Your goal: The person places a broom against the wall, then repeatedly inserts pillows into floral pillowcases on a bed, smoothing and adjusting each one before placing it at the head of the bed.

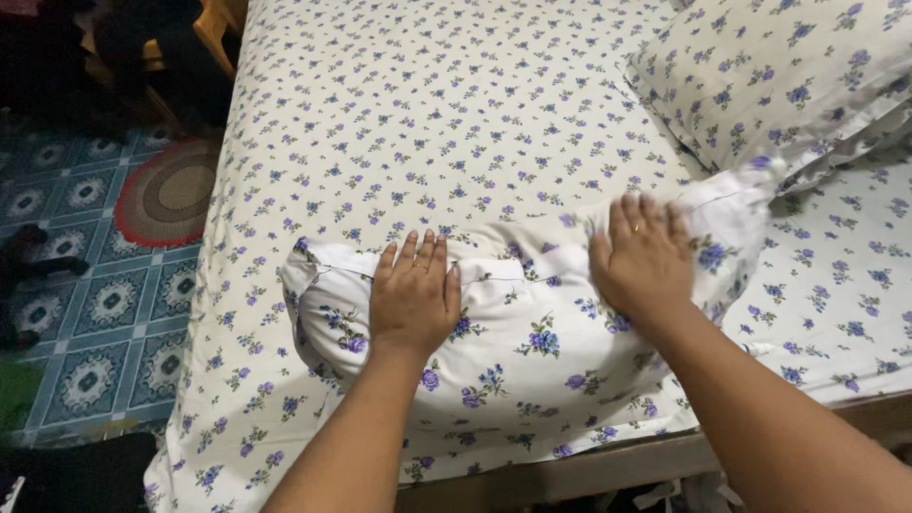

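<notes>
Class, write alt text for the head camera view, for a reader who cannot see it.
Both hands, the left hand and the right hand, press flat on a white pillow with purple flowers at the edge of a bed in a matching floral sheet; a second floral pillow lies beyond.

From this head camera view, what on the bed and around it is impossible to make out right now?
- Pillow under the left hand and right hand: the palms cover it.
- Right hand: blurred, so its ring detail is unclear.
- Second pillow: cut off by the top and right edges.
- Dark objects on the tiled floor: too dim to identify.
</notes>
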